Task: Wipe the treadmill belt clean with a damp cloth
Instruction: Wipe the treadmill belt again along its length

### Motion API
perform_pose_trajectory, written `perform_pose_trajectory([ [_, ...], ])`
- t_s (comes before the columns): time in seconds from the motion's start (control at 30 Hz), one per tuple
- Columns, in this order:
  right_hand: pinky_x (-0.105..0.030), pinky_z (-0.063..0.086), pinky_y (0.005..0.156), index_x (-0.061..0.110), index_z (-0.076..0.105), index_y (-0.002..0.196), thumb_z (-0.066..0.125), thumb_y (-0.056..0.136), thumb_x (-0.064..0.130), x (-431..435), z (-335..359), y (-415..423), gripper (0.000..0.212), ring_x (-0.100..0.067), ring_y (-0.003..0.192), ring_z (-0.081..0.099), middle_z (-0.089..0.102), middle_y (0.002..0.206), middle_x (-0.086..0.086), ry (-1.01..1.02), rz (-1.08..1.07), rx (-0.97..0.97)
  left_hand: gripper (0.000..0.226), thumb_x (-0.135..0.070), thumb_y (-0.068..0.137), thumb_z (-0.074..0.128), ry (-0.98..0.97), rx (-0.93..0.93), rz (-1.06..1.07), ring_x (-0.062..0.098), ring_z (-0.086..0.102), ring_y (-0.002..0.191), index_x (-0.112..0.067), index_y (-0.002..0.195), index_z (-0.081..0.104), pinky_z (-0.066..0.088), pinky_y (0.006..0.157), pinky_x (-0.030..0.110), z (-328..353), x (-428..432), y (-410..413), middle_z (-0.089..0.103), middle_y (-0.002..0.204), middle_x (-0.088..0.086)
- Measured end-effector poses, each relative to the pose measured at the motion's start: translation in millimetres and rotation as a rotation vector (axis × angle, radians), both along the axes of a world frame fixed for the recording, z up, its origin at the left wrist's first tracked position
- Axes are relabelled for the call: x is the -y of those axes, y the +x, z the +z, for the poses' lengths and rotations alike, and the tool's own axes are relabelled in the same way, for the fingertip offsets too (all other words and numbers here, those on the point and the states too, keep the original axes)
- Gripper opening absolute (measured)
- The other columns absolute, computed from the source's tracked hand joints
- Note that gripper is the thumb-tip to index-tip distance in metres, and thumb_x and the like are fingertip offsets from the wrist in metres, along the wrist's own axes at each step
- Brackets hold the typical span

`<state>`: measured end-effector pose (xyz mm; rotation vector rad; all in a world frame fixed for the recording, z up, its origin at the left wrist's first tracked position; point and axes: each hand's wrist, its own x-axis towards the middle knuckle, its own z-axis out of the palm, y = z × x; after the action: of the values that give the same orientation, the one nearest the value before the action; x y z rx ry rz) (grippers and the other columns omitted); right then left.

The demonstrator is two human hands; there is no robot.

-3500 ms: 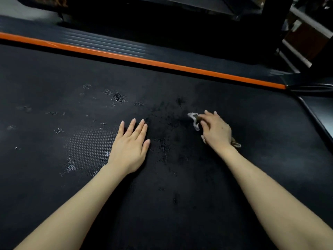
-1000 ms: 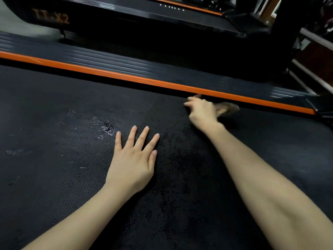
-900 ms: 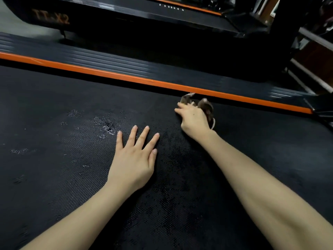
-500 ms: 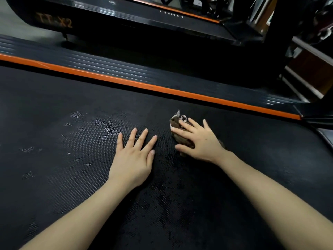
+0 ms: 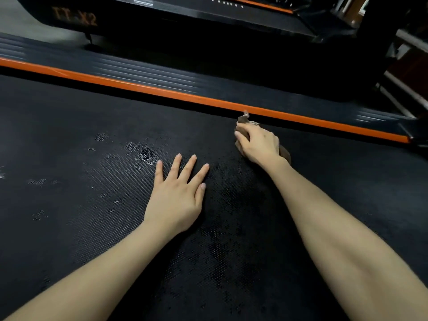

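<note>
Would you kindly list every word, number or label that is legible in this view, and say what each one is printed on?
"TT-X2": faded orange letters on the dark side panel of the neighbouring machine, top left.
Row of small white marks along that machine's upper edge: too small to read.
On the treadmill belt, the orange strip and the cloth: no writing visible.

The light is dim, the treadmill belt (image 5: 69, 239) nearly black; the bare forearms (image 5: 347, 239) catch the most light; pale glints mark wet patches (image 5: 144, 156) below the orange strip (image 5: 162, 91); the ribs (image 5: 139, 71) just above the strip smear with motion blur; the strip bows from wide-angle distortion; beyond it lies deep shadow.
</note>
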<state>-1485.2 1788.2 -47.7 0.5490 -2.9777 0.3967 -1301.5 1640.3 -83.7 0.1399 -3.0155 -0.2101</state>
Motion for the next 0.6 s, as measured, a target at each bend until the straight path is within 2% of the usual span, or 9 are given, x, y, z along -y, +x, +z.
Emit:
perform_pose_trajectory([
  [0.13,-0.03,0.048,0.083,0.028,0.064,0.116,0.046,0.091,0.041,-18.7,-3.3,83.2,0.034,-0.023,0.109,0.06,0.064,0.119,-0.001,-0.028,0.333,-0.152,0.068,-0.048,0.086,-0.007,-0.007,0.002,0.002,0.027,0.006,0.146,-0.036,0.149,0.016,-0.001,0.115,0.055,-0.4,0.0,1.3,0.015,0.158,-0.002],
  [0.23,-0.036,0.052,0.085,0.023,0.068,0.113,0.042,0.088,0.044,-37.6,-7.6,124.5,0.041,-0.023,0.105,0.063,0.066,0.118,0.002,-0.022,0.51,-0.232,0.068,-0.048,0.087,-0.005,-0.008,-0.005,0.005,0.027,0.006,0.146,-0.035,0.149,0.017,-0.001,0.115,0.055,-1.8,-0.1,1.0,0.015,0.158,-0.001],
  [0.3,-0.042,0.049,0.091,0.025,0.066,0.114,0.043,0.09,0.041,-29.1,-5.0,99.9,0.037,-0.026,0.106,0.062,0.065,0.119,0.0,0.006,0.43,-0.207,0.068,-0.048,0.086,-0.006,-0.006,-0.005,0.011,0.026,0.005,0.146,-0.036,0.149,0.016,-0.002,0.115,0.054,-1.8,0.0,0.3,0.014,0.158,-0.002],
  [0.37,-0.043,0.035,0.104,0.03,0.06,0.121,0.044,0.094,0.04,-7.4,-1.5,67.0,0.033,-0.027,0.122,0.049,0.056,0.131,-0.002,0.025,0.216,-0.11,0.068,-0.048,0.085,-0.008,-0.003,0.007,0.012,0.025,0.003,0.146,-0.037,0.149,0.014,-0.003,0.115,0.053,-1.4,-0.6,0.1,0.012,0.159,-0.003],
  [0.43,-0.042,0.027,0.108,0.031,0.055,0.126,0.043,0.096,0.041,7.3,-7.8,54.6,0.035,-0.026,0.132,0.038,0.05,0.138,-0.001,0.01,0.063,-0.059,0.062,-0.047,0.09,-0.004,-0.002,0.014,0.013,0.024,0.001,0.146,-0.037,0.149,0.013,-0.003,0.115,0.054,-1.3,0.2,-0.6,0.01,0.159,-0.004],
  [0.5,-0.042,0.03,0.106,0.027,0.056,0.127,0.044,0.096,0.037,5.4,-8.6,74.4,0.035,-0.027,0.13,0.04,0.052,0.135,-0.001,-0.011,0.085,-0.066,0.053,-0.044,0.098,0.006,-0.003,0.036,0.012,0.024,0.0,0.146,-0.036,0.149,0.013,-0.003,0.115,0.054,-1.0,1.2,-1.4,0.009,0.159,-0.003],
  [0.6,-0.042,0.038,0.101,0.021,0.061,0.121,0.046,0.095,0.035,-20.7,-6.9,147.0,0.034,-0.027,0.124,0.049,0.059,0.127,-0.002,-0.014,0.238,-0.083,0.05,-0.042,0.1,0.014,-0.003,0.06,0.003,0.025,-0.002,0.146,-0.036,0.15,0.012,-0.004,0.115,0.055,1.4,1.2,-1.1,0.007,0.159,-0.003],
])
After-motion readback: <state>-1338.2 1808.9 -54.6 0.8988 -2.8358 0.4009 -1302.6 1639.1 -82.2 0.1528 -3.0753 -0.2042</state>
